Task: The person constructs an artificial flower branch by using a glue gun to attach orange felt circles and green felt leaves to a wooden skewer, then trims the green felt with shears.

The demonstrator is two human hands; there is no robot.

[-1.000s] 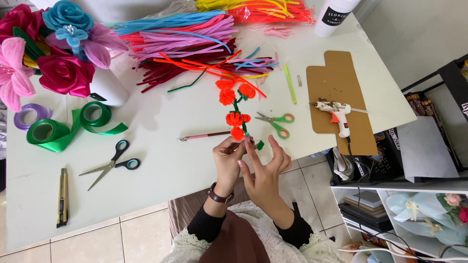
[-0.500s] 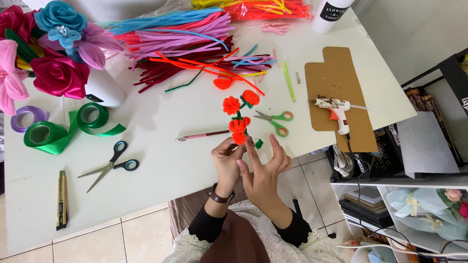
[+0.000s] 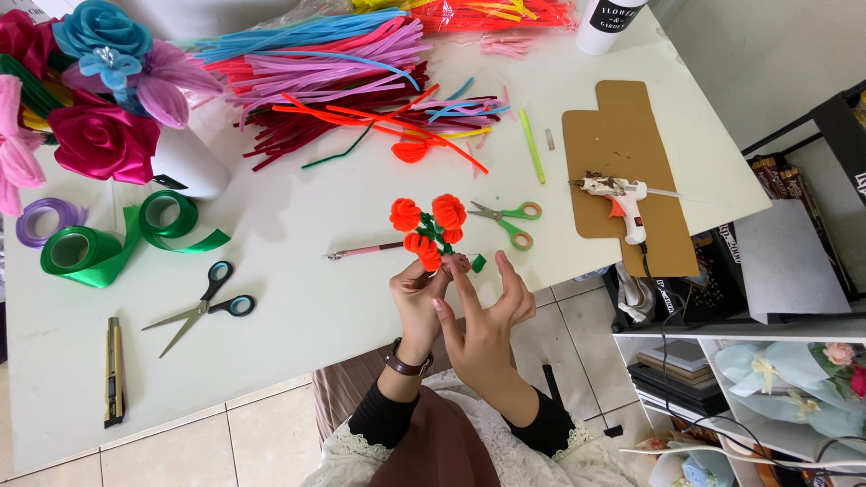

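Observation:
A small cluster of orange pipe-cleaner flowers on a green stem stands above the front edge of the white table. My left hand, with a dark wristwatch, pinches the stem just below the blooms. My right hand is beside it, index finger and thumb touching the green stem, other fingers spread. A loose orange pipe-cleaner piece lies farther back on the table.
Piles of coloured pipe cleaners lie at the back. Green-handled scissors, a pink tool, black-handled scissors, green ribbon rolls, a utility knife, a ribbon-flower vase, and a glue gun on cardboard surround the hands.
The view has shifted a little. Both hands stay on the flower stem, and the orange cluster has turned slightly between the fingers.

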